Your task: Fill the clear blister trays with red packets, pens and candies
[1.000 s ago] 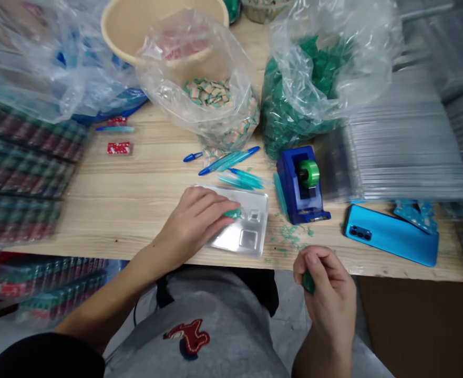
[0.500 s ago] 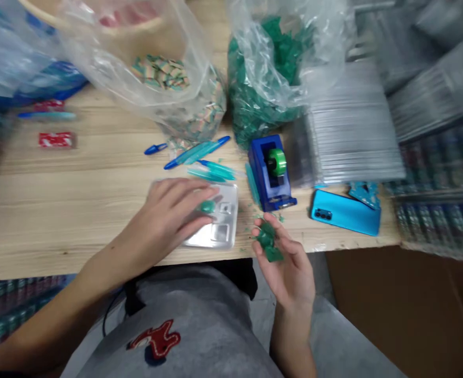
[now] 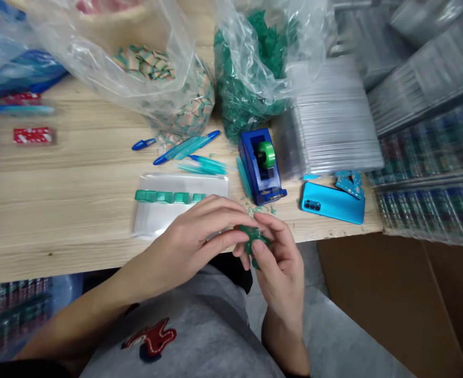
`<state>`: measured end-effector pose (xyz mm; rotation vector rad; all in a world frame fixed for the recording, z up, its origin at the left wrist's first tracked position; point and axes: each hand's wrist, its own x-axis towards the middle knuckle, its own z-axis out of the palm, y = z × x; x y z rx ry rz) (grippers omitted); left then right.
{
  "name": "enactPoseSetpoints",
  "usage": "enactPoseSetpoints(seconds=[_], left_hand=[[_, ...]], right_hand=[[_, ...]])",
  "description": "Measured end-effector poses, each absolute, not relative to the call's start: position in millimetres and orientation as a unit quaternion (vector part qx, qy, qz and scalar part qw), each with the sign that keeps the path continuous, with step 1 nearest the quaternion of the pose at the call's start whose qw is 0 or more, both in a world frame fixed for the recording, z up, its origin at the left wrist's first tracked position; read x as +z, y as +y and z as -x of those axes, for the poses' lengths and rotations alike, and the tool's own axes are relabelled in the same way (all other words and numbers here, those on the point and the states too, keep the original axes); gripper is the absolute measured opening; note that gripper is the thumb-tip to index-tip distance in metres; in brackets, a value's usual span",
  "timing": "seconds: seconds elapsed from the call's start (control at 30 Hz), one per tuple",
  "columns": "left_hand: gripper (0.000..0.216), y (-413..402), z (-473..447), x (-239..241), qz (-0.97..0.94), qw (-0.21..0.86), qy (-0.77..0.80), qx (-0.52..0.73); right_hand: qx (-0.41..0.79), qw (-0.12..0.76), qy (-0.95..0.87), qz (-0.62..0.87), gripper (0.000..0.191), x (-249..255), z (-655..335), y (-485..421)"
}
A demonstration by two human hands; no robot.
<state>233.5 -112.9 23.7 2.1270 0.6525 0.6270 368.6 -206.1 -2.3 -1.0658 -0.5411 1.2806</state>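
Observation:
My right hand (image 3: 280, 262) is curled round a few small translucent green pieces (image 3: 251, 235), its thumb pressing on them. From the other side, the thumb and fingertips of my left hand (image 3: 199, 236) close on the same pieces, so the two hands meet just over the table's front edge. Below and left of them lies a shallow clear plastic tray (image 3: 148, 223). Several green squares (image 3: 181, 198) sit in a row along its upper compartments. My left hand hides the tray's lower right part.
Behind the tray lie blue pens (image 3: 186, 149) and a blue tape dispenser (image 3: 258, 168). Clear bags hold striped pieces (image 3: 148, 63) and green pieces (image 3: 235, 100). A stack of clear trays (image 3: 333, 121) and a blue phone (image 3: 332, 202) are at the right.
My left hand has left the tray and moved right to the green pieces in my right hand. The row of green squares in the tray now shows. My right-hand fingers have curled in.

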Motion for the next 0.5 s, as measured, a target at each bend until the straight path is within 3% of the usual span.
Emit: enactPoseSetpoints(seconds=[0.27,0.5], left_hand=[[0.018,-132.8,-229.9,11.0,-0.691,0.535,0.349,0.339],[0.015,-123.7,-219.7,11.7,-0.743,0.503,0.293,0.329]], right_hand=[[0.51,0.636,-0.28,0.507,0.009,0.5,-362.1,-208.7],[0.589,0.642,-0.249,0.423,0.007,-4.1,-362.5,-205.6]])
